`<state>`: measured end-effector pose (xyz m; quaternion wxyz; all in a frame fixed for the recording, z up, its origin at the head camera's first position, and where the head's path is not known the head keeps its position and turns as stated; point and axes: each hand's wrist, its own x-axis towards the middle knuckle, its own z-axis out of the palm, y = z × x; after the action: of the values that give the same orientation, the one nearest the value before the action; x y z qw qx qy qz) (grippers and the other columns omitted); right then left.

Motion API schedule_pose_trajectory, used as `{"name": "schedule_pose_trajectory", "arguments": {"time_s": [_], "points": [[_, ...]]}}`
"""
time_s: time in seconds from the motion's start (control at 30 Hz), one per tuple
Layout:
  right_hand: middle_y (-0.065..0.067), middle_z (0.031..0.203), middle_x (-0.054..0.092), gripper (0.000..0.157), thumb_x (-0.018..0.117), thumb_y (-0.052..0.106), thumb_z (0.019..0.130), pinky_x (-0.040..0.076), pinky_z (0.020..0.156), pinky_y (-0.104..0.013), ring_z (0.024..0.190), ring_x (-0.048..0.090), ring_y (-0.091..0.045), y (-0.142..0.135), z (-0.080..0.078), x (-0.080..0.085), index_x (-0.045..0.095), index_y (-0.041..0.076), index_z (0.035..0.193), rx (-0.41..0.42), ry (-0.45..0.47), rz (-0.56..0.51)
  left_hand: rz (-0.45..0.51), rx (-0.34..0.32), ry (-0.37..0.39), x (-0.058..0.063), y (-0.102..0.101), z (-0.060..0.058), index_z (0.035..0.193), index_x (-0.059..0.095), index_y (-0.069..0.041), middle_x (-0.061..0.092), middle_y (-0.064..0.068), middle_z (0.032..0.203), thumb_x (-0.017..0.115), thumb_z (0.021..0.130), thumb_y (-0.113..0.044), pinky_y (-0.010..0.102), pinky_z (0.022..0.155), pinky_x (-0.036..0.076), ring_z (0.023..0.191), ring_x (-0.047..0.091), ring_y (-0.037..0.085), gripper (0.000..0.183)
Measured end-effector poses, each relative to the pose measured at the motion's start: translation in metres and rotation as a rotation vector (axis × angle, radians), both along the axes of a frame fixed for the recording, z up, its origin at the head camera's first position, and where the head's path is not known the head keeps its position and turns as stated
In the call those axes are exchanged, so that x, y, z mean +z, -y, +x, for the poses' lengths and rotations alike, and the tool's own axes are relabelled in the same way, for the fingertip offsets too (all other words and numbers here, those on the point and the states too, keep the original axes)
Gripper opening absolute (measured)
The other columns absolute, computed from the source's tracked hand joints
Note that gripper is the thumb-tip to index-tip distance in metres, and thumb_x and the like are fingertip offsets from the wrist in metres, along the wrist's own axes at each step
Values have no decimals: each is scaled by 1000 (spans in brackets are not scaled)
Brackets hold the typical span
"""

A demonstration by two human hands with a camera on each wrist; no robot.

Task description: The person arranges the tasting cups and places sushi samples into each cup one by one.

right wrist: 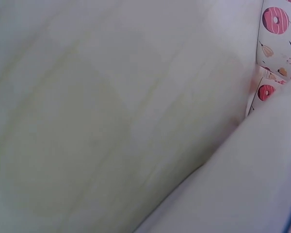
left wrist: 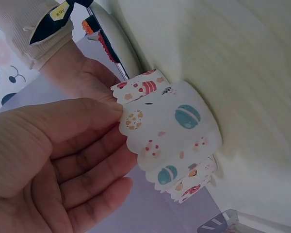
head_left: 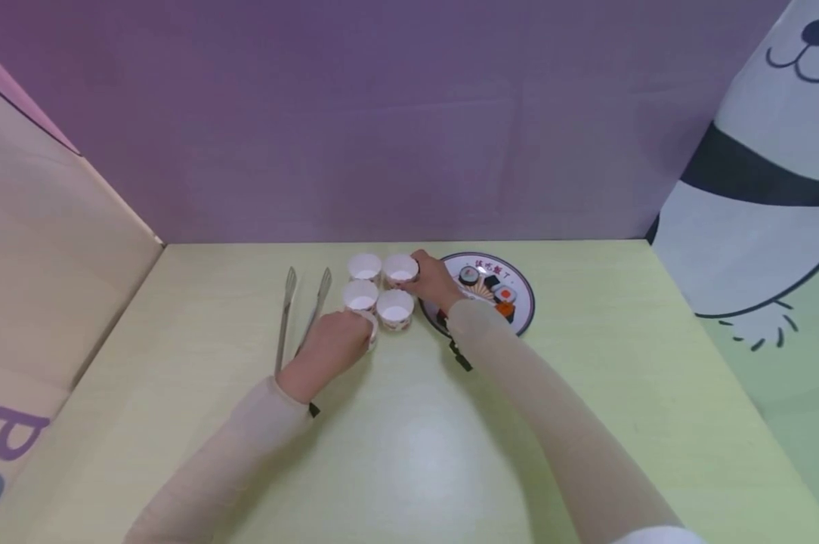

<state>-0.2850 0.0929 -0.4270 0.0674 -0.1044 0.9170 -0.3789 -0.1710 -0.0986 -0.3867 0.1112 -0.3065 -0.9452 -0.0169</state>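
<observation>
Several small white paper baking cups with printed patterns and scalloped rims stand in a cluster in the head view. My left hand [head_left: 331,340] pinches the rim of the nearest cup [head_left: 372,332]. In the left wrist view, its thumb lies against the rim of this cup [left wrist: 169,141], with teal prints showing on the side. At the far right of the cluster, my right hand [head_left: 433,281] grips another cup [head_left: 400,267] by its right side. In the right wrist view that hand is hidden; only a pink-patterned cup [right wrist: 274,39] shows at the edge.
Right of the cups, a round dark-rimmed plate [head_left: 526,302] with a sushi print lies partly under the right forearm. Metal tongs [head_left: 285,325] lie spread to the left, partly behind the left hand. A purple panel [head_left: 409,136] stands along the table's back edge.
</observation>
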Motion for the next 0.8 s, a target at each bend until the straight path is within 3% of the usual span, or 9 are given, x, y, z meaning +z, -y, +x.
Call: {"name": "schedule_pose_trajectory", "arguments": {"time_s": [0.2, 0.33, 0.43, 0.8], "points": [[-14, 118, 59, 46, 73, 18, 84, 43, 95, -39, 112, 55, -27, -1, 0, 1, 48, 3, 120, -2, -6, 5, -17, 2, 13, 0, 0, -2, 63, 58, -9, 53, 3, 55, 67, 80, -7, 35, 41, 41, 45, 48, 19, 20], [-14, 119, 59, 47, 72, 17, 84, 43, 95, -39, 113, 54, -28, 0, 1, 2, 48, 3, 121, -3, 4, 4, -6, -11, 51, 2, 1, -4, 64, 61, -10, 55, 3, 56, 70, 80, -10, 34, 43, 42, 47, 50, 18, 19], [-13, 120, 58, 48, 72, 19, 84, 44, 94, -40, 113, 54, -27, 1, 1, 1, 47, 4, 123, -4, 26, 6, 5, 1, 122, 6, 1, -6, 67, 64, -11, 59, 2, 60, 72, 80, -14, 33, 46, 43, 51, 52, 18, 16], [-13, 119, 59, 48, 73, 18, 83, 43, 95, -39, 113, 54, -27, -1, -1, 0, 48, 3, 121, -11, 16, 1, 34, 37, 166, 21, -11, -30, 71, 67, -9, 63, 3, 68, 70, 81, -11, 33, 51, 47, 57, 56, 19, 11]]}}
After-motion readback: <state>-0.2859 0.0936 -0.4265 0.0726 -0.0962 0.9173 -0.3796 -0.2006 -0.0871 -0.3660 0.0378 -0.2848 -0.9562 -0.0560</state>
